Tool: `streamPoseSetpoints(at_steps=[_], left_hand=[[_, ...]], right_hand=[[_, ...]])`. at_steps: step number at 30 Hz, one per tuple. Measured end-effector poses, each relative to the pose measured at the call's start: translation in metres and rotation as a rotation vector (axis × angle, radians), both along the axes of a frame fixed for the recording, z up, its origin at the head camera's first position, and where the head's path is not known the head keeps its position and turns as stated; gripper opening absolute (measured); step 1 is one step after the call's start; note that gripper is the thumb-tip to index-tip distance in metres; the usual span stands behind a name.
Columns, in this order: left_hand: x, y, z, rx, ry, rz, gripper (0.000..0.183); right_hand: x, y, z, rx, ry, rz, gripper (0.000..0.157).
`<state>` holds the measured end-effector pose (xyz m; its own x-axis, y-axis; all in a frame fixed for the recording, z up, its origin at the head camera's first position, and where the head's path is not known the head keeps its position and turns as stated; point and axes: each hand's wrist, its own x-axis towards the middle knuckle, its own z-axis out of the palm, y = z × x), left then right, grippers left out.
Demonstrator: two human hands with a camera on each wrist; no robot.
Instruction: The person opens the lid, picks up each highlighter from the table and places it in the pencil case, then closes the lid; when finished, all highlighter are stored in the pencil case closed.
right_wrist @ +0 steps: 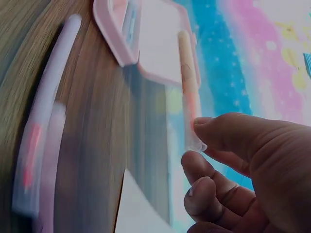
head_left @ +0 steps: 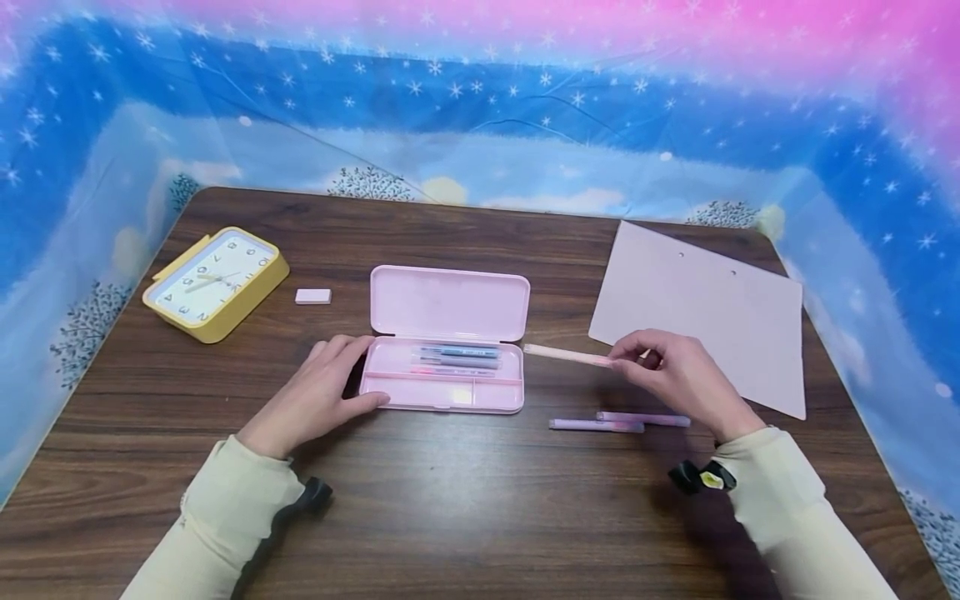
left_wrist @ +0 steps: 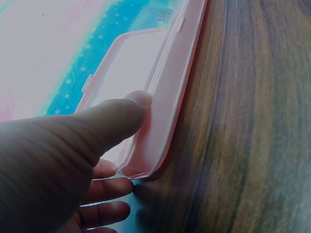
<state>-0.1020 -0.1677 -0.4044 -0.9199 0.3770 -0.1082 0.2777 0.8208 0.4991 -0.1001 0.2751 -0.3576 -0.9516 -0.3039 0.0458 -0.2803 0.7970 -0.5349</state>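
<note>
A pink pencil case point(head_left: 450, 398) lies with its lid raised in the head view; several pens point(head_left: 459, 362) fill its rear compartment. At the case's left end, my left hand point(head_left: 318, 392) grips it, the thumb point(left_wrist: 127, 114) over the front wall and the other fingers round the end. My right hand point(head_left: 671, 371) pinches a peach-coloured marker point(head_left: 566, 355) by its clear end. The marker points left, its far tip by the case's right rim. Below that hand, a lilac marker point(head_left: 585, 425) and a pinkish-purple marker point(head_left: 652, 419) lie side by side on the table.
A yellow alarm clock point(head_left: 217, 283) stands at the table's left, with a white eraser point(head_left: 312, 297) beside it. To the right, a pale board point(head_left: 705, 325) with two small holes lies on the dark wooden table point(head_left: 450, 525). Snowflake-patterned cloth point(head_left: 487, 92) surrounds the table.
</note>
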Motion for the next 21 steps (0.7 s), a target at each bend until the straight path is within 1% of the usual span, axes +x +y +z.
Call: streamPoseSetpoints(at_steps=[5, 11, 16, 21], left_hand=[[0.0, 0.0, 0.0, -0.002, 0.002, -0.001, 0.079], [0.0, 0.001, 0.0, 0.0, 0.009, -0.002, 0.077], [0.0, 0.001, 0.0, 0.002, 0.004, -0.001, 0.076], [0.0, 0.0, 0.0, 0.002, 0.01, 0.001, 0.076]], right_hand=[[-0.008, -0.022, 0.005, -0.028, -0.02, 0.024, 0.008], [-0.016, -0.048, 0.007, -0.061, -0.066, 0.041, 0.005], [-0.02, -0.068, 0.003, -0.083, -0.087, 0.072, 0.004], [-0.026, -0.086, -0.004, -0.089, -0.082, 0.112, 0.003]])
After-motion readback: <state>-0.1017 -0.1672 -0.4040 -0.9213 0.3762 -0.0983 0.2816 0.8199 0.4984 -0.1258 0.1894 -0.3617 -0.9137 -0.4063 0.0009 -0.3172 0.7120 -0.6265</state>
